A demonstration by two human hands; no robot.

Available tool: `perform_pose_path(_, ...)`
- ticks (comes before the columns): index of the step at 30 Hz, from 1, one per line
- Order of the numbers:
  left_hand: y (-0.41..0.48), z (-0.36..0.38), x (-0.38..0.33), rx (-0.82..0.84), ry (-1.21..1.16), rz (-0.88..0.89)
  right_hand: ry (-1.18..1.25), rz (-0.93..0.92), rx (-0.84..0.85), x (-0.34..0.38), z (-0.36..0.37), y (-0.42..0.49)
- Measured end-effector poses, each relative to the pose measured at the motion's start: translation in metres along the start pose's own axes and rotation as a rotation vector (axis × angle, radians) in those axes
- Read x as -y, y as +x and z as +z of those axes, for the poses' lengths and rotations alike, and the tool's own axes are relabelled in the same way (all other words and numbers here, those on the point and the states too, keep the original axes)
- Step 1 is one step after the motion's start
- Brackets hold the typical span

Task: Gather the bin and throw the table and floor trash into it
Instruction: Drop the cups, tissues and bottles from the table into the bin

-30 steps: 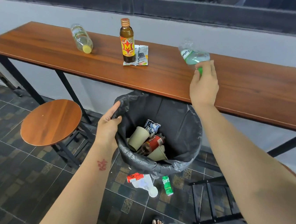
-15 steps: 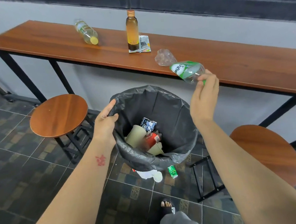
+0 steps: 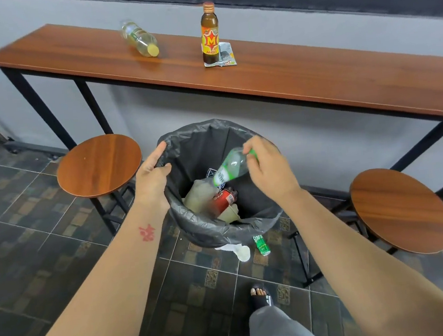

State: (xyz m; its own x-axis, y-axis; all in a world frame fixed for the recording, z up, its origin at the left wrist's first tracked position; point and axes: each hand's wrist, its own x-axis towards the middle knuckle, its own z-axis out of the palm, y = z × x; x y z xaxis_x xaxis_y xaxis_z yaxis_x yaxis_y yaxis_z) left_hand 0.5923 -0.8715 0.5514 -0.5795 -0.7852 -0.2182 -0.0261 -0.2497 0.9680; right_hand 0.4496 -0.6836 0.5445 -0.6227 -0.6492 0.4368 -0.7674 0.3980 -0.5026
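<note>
Nearest, at 6 o'clock, a foot in a dark sandal point(image 3: 261, 296) stands on the patterned tile floor. Just beyond it, at the 5 o'clock foot of the round bin lined with a black plastic bag point(image 3: 222, 234), a small green drinks can point(image 3: 261, 245) and a crumpled white paper cup point(image 3: 240, 251) lie not yet picked up. The left hand point(image 3: 152, 180) grips the bin's rim at 9 o'clock, thumb outside, fingers curled over the liner. The right hand point(image 3: 268, 169) pinches the green-capped neck of a clear plastic bottle with a green label point(image 3: 228, 168). A second ago that bottle was up at the edge of the surface; now it hangs base-down inside the bin's mouth at 2 o'clock, above a red can point(image 3: 223, 199) and pale cups. It looks ready to drop, one table item nearly done. Round wooden stools stand at 9 o'clock point(image 3: 99, 164) and 3 o'clock point(image 3: 399, 209). Farthest, on the long brown wooden surface point(image 3: 314, 76), three items wait: at 12 o'clock an upright brown glass bottle with a red-and-yellow label point(image 3: 210, 36), a silvery wrapper point(image 3: 226, 55) touching its base, and at 11 o'clock a clear yellow-capped plastic bottle point(image 3: 140, 39) on its side.
</note>
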Motion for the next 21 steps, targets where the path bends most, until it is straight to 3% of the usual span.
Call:
perform_pose_path(3, 0.006, -0.011, -0.001, -0.024, 0.017, 0.012, -0.064, -0.006, 0.169, 0.004, 0.014, -0.003)
perform_pose_path(9, 0.019, -0.024, -0.003, -0.087, -0.011, 0.011, -0.258, 0.019, 0.307, -0.002, 0.022, 0.012)
perform_pose_path(21, 0.087, -0.022, -0.023, -0.070, 0.004, 0.013, -0.171, 0.033, -0.102, 0.000, 0.047, 0.132)
